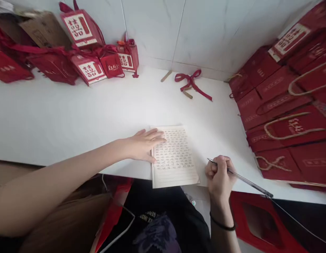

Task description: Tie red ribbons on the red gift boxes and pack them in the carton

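Note:
A lined notebook lies at the front edge of the white table, its page filled with rows of handwriting down to the last few lines. My left hand rests flat with fingers spread, fingertips over the upper left of the page. To the right of the notebook, my right hand grips a pen between thumb and fingers. The pen's tip points left toward the page, apart from the paper. A thin cord runs off from the pen's back end, and a dark band circles my right wrist.
Red gift boxes with ribbons line the back left of the white table. A red ribbon bow lies near the wall. Stacked red gift bags with rope handles fill the right side. A white cable hangs below the front edge.

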A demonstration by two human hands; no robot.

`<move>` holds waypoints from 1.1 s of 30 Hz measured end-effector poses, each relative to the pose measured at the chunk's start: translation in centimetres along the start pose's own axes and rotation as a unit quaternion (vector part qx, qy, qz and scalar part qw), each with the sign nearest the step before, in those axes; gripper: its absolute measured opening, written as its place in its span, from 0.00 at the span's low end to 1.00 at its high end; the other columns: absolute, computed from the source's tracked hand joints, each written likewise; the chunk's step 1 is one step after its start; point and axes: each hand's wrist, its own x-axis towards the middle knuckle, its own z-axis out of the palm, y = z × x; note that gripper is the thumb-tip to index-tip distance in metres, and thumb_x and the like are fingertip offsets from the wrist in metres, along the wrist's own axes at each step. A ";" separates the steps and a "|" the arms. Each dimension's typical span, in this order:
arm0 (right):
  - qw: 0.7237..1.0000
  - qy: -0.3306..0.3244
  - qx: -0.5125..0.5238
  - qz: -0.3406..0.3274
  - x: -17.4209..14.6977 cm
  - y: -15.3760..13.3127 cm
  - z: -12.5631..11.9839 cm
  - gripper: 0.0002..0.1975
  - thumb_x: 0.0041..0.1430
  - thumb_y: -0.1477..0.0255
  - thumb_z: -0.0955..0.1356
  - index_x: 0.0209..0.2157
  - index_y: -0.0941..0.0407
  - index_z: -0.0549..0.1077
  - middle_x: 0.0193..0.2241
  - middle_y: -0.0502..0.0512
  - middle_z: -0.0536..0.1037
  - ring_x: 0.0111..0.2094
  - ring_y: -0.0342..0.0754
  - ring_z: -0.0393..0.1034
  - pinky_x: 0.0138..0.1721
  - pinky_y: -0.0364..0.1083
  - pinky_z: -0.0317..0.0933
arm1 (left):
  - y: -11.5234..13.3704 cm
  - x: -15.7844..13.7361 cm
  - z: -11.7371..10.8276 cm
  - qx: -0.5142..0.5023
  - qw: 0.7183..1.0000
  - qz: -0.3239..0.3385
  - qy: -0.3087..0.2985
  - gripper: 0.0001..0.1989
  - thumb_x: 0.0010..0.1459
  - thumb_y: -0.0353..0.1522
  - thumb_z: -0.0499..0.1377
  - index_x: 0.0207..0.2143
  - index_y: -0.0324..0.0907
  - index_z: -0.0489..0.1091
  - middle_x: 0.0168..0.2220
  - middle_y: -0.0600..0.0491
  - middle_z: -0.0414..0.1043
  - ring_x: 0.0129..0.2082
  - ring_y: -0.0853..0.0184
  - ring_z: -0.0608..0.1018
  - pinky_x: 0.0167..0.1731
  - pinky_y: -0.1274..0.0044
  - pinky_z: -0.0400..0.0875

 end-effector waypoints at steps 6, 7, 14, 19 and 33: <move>0.934 -0.198 -0.291 -0.069 4.7 -1.9 2.0 0.14 0.51 0.58 0.68 0.30 0.55 0.69 0.23 0.52 0.70 0.22 0.45 0.63 0.19 0.40 0.54 | 0.0 -0.7 -0.5 -0.015 0.998 0.014 0.067 0.39 0.53 0.42 0.59 0.63 0.42 0.46 0.66 0.45 0.39 0.65 0.57 0.45 0.60 0.62 0.45; 0.910 -0.247 -0.321 -0.088 5.7 -2.1 3.0 0.15 0.52 0.57 0.67 0.32 0.54 0.70 0.26 0.53 0.72 0.25 0.47 0.66 0.21 0.41 0.56 | -0.3 -0.8 -0.7 -0.015 0.995 0.001 0.097 0.38 0.53 0.41 0.58 0.62 0.41 0.47 0.66 0.43 0.39 0.64 0.57 0.48 0.60 0.64 0.49; 0.889 -0.324 -0.263 -0.187 11.1 -0.1 10.7 0.24 0.60 0.49 0.54 0.30 0.55 0.65 0.19 0.52 0.69 0.23 0.48 0.64 0.28 0.46 0.59 | -7.5 -2.4 -4.1 0.036 0.923 -0.232 0.305 0.32 0.54 0.34 0.53 0.60 0.36 0.50 0.65 0.41 0.40 0.64 0.56 0.51 0.57 0.67 0.57; 0.920 -0.297 -0.241 -0.083 12.7 2.3 11.2 0.26 0.55 0.45 0.56 0.28 0.55 0.64 0.16 0.50 0.66 0.16 0.45 0.57 0.19 0.44 0.54 | -15.6 -5.3 -7.0 0.078 0.843 -0.370 0.383 0.33 0.52 0.27 0.54 0.60 0.35 0.48 0.64 0.39 0.41 0.64 0.56 0.48 0.59 0.66 0.52; 0.906 -0.317 -0.277 -0.052 13.2 2.7 11.4 0.25 0.58 0.47 0.55 0.24 0.54 0.59 0.16 0.48 0.64 0.18 0.43 0.54 0.19 0.41 0.52 | -25.9 -6.9 -11.6 0.054 0.753 -0.478 0.449 0.32 0.48 0.32 0.56 0.56 0.39 0.52 0.55 0.39 0.57 0.57 0.52 0.60 0.51 0.63 0.60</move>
